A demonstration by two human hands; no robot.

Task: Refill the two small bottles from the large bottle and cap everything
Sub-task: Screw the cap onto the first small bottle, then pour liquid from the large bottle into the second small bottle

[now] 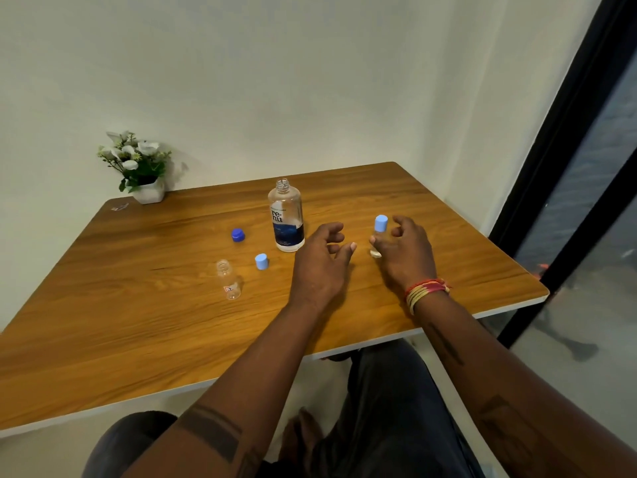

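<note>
Wood-grain laminate table (396, 198) carried the whole job, seen from the head camera. Landmark was the large clear plastic bottle with the dark blue label (286, 219), upright and uncapped near mid-table. Right of it stood one small clear bottle wearing a light blue cap (378, 236), upright, with the right hand (406, 257) beside it; the thumb appeared to touch the bottle's side while the other fingers curled loosely clear of it, so no firm grip showed. The left hand (320, 260) hovered between the large bottle and the capped one, fingers relaxed and spread, holding nothing. Nearer the camera and left of the large bottle stood the second small clear bottle with a red-marked label (228, 280), open-necked and seemingly empty; a loose light blue cylindrical cap (262, 261) sat between the two. The dark blue screw cap (238, 234) lay just left of the large bottle. A white pot of artificial flowers (141, 167) occupied the far left corner.

By appearances, one bottle was finished. Doing the next step well would mean steadying the open small bottle with one hand and pouring slowly, neck to neck, before capping.
</note>
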